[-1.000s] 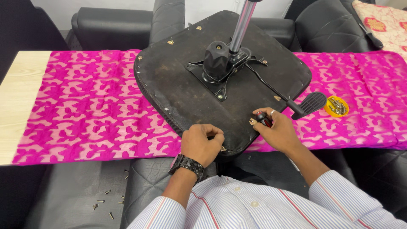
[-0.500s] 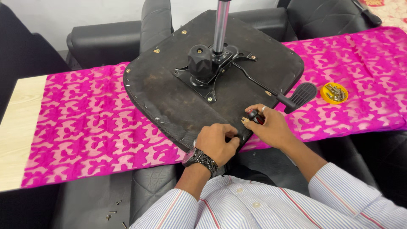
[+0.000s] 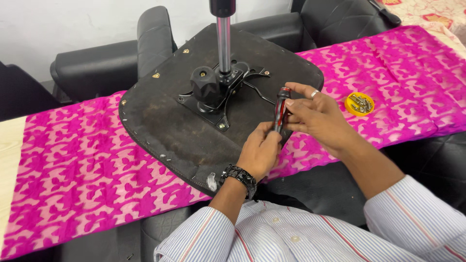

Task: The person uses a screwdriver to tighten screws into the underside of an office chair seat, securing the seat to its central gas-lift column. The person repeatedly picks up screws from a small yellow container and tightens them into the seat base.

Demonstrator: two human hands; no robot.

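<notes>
An upturned black chair seat (image 3: 165,116) lies on a table covered with pink patterned cloth (image 3: 73,160). A black metal mechanism (image 3: 213,90) with a round knob and a chrome gas-lift post (image 3: 223,41) is bolted to its middle. My right hand (image 3: 313,116) grips the red-and-black handle of a screwdriver (image 3: 280,106), held upright over the seat's near right edge. My left hand (image 3: 259,150), with a black wristband, pinches the lower end of the screwdriver against the seat. The tip is hidden by my fingers.
A small yellow dish (image 3: 359,103) holding several screws sits on the cloth to the right. Black padded chair parts (image 3: 97,63) stand behind the table, and more lie under its near edge. Bare pale wood (image 3: 9,145) shows at the table's left end.
The view shifted, so the seat sits further right and closer. My right hand has raised the screwdriver upright, and my left hand has moved up to its lower end.
</notes>
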